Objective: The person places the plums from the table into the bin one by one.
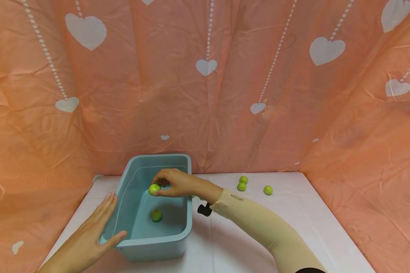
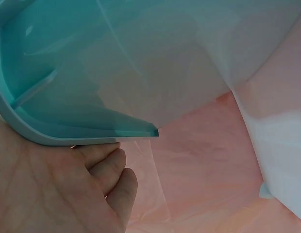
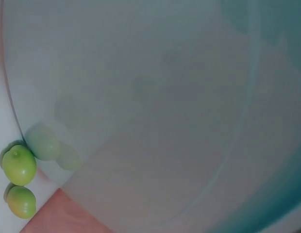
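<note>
A blue-grey plastic tub point(image 1: 150, 242) stands left of the middle on the white table. My right hand point(image 1: 178, 183) reaches over its right rim and pinches a small round green fruit point(image 1: 154, 189) between thumb and fingers, above the tub's inside. Another green fruit point(image 1: 156, 215) lies on the tub floor. My left hand point(image 1: 89, 237), fingers straight, rests against the left rim near the front corner. In the left wrist view that hand point(image 2: 68, 179) lies along the outside of the rim. The right wrist view does not show the right hand or its fruit.
To the right on the table point(image 1: 294, 223) lie two green fruits point(image 1: 242, 183) side by side and a single one point(image 1: 268, 190). More fruits point(image 3: 19, 165) sit close beside the tub's outer wall, partly behind my right forearm. An orange heart-patterned curtain point(image 1: 232, 125) encloses the table.
</note>
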Tool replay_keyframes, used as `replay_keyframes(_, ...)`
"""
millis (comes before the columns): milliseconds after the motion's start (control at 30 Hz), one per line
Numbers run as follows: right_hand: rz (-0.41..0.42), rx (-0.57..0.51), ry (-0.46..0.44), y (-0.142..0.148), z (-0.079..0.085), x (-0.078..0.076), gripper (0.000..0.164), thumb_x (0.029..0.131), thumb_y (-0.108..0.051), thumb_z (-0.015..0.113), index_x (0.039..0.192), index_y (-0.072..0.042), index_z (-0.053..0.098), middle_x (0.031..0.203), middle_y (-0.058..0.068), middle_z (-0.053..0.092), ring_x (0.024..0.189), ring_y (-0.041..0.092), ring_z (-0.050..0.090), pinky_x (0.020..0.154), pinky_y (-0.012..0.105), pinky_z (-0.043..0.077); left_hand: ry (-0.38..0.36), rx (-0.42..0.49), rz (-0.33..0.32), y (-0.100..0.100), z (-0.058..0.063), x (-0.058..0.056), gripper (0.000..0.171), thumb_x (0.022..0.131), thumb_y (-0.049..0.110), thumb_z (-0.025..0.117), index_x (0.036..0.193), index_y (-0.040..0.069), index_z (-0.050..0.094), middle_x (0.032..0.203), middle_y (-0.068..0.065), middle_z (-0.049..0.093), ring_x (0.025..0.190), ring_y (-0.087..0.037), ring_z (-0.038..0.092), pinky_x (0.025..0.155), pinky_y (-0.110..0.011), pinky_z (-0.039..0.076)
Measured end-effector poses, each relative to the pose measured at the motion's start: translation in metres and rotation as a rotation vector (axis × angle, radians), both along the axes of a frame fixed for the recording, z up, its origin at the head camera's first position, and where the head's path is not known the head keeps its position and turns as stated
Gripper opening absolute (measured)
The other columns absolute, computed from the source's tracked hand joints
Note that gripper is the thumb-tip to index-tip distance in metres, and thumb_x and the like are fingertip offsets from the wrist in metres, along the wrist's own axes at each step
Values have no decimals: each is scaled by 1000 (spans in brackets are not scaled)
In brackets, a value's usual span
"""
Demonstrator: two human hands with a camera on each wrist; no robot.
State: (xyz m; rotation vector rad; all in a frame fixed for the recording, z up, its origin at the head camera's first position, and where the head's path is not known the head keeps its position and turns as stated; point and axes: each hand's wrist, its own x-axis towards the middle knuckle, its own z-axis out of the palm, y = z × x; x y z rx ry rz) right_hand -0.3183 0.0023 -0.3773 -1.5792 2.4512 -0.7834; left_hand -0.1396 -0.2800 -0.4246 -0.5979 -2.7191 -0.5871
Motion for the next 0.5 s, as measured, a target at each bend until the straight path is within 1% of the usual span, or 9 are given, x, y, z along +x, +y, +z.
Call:
replay_keyframes(33,1,7,3,-1,-1,0,31,101,-20,79,128,-6,73,116,5,69,105,21,68,94,26,57,-1,-1,2,0,0,0,101,99,43,78,171,3,20,179,-15,15,163,-6,-3,115,-4,-7)
replay_keyframes(200,6,57,27,-6,-3,-3,30,102,-21,77,127,-6,73,113,5,69,102,20,68,90,17,52,-10,-4,1,0,1,1,101,99,43,77,172,5,18,179,-13,14,164,-8,-1,115,-4,-7)
replay_keyframes(267,7,78,34,-9,-2,-3,30,102,-22,77,127,-6,73,111,4,69,100,17,66,88,13,49,-15,-7,0,0,1,1,101,100,44,77,172,5,18,179,-13,14,164,-8,-2,115,-4,-7)
replay_keyframes(367,8,97,43,-13,0,-4,30,102,-23,78,127,-7,74,111,3,69,100,14,66,87,13,49,-8,-10,-2,0,1,0,101,99,42,78,171,3,20,178,-15,16,163,-6,-2,114,-4,-7)
replay_keyframes(500,19,120,50,-20,-1,-6,30,102,-25,77,127,-7,74,110,1,69,102,18,68,86,11,47,9,-6,-5,0,2,0,101,97,41,80,171,2,22,178,-17,18,162,-3,-3,115,-4,-7)
